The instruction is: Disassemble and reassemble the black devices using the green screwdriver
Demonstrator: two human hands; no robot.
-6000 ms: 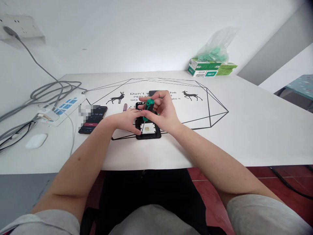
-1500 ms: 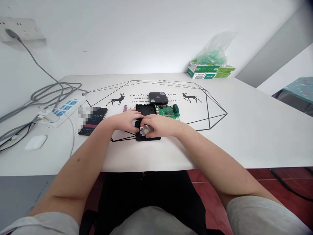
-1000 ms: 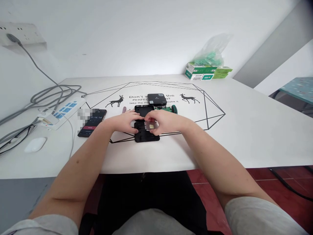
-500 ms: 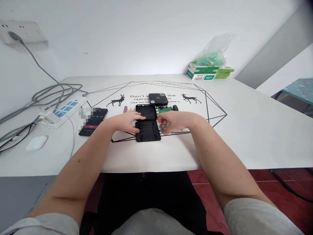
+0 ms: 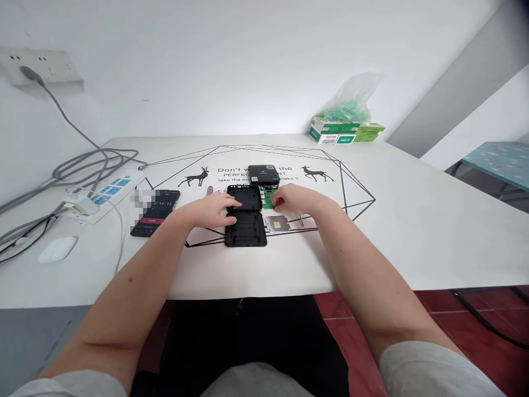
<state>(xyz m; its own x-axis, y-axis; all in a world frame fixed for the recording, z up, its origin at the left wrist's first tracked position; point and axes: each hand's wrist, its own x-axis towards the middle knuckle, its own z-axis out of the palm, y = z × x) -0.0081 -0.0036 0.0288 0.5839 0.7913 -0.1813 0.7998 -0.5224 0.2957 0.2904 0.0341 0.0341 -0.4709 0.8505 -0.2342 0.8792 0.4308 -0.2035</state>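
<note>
My left hand has its fingers spread, resting at the left edges of two black plastic case halves. The upper half is a shallow open shell; the lower one lies with its ribbed inside up. My right hand is closed, with curled fingertips pinching at the right part of a green circuit board, which lies beside the upper shell. The hand hides that end of the board. Just below it a silver metal plate with a yellowish square pad lies flat.
Behind the board sits a closed black box. A phone, a power strip with coiled cables, and a white earbud case lie at left. Stacked green-and-white boxes stand at the back right. A pinkish handle shows beyond my left hand.
My right hand has moved from over the metal plate up to the circuit board, uncovering the plate. The green handle seen behind it is now hidden. My left hand stays on the case halves.
</note>
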